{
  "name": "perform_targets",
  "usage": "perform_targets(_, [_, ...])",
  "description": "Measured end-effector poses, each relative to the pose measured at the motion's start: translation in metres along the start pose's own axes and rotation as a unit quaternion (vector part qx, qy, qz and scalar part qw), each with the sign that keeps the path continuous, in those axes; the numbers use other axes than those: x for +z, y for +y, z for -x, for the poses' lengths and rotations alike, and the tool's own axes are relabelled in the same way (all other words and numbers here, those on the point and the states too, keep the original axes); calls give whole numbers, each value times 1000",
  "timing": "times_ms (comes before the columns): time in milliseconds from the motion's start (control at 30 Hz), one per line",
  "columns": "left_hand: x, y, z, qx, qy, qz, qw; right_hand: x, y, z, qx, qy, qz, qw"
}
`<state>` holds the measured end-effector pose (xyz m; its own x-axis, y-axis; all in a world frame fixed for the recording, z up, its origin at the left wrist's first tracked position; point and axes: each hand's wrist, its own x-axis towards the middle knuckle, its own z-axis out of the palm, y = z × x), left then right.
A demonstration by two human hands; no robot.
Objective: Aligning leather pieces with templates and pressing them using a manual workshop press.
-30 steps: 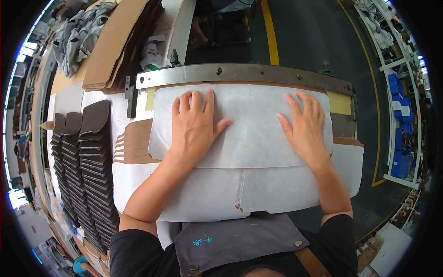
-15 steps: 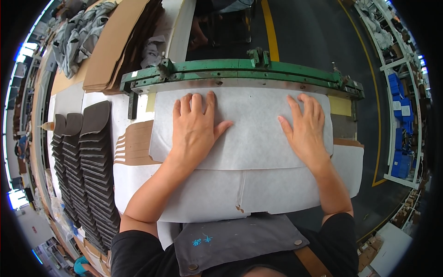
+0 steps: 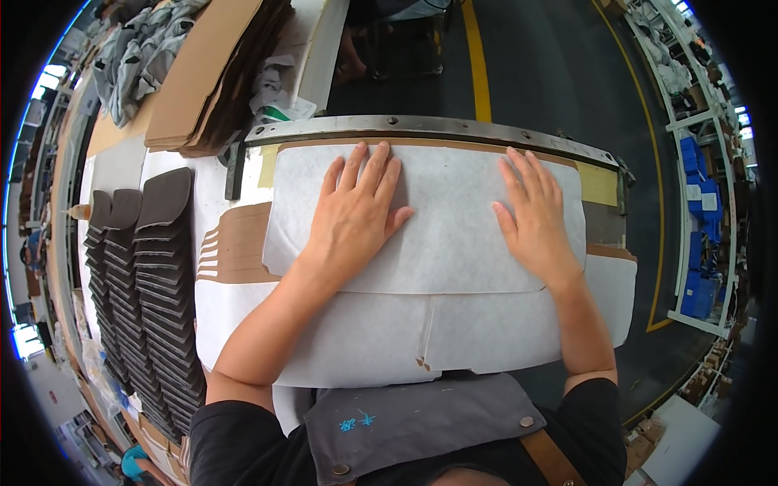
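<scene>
A white-faced sheet [image 3: 450,219] with a brown strip along its far edge lies on the bench in front of me. My left hand [image 3: 356,202] rests flat on its left part, fingers spread toward the far edge. On the right part lies my right hand [image 3: 533,211], its fingers stretched out and the thumb apart. Just beyond the fingertips runs a long metal bar [image 3: 438,125] with screws, part of a bench-mounted machine. More white-faced sheets [image 3: 494,332] with brown undersides lie under and nearer to me than the top sheet.
Fanned rows of dark grey rounded pieces [image 3: 166,243] lie at the left. Behind them are stacked brown boards [image 3: 207,73] and crumpled grey fabric [image 3: 142,61]. A yellow floor line [image 3: 478,65] crosses the floor beyond; shelving with blue bins [image 3: 703,202] stands at the right.
The green beam has swung up and back out of view, baring the metal bar and the sheet's brown far edge. My left hand has shifted slightly to the right; both hands stay on the sheet.
</scene>
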<state>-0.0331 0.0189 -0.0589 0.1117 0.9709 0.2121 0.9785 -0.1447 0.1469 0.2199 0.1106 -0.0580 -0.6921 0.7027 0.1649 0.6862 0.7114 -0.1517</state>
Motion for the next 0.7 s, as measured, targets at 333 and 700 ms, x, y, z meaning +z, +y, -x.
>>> perform_targets(333, [3, -1, -3, -34, 32, -27, 999, 0, 2, 6, 42, 0, 42, 998])
perform_targets(700, [-9, -16, -5, -25, -9, -53, 998, -21, 15, -1, 59, -35, 5, 998])
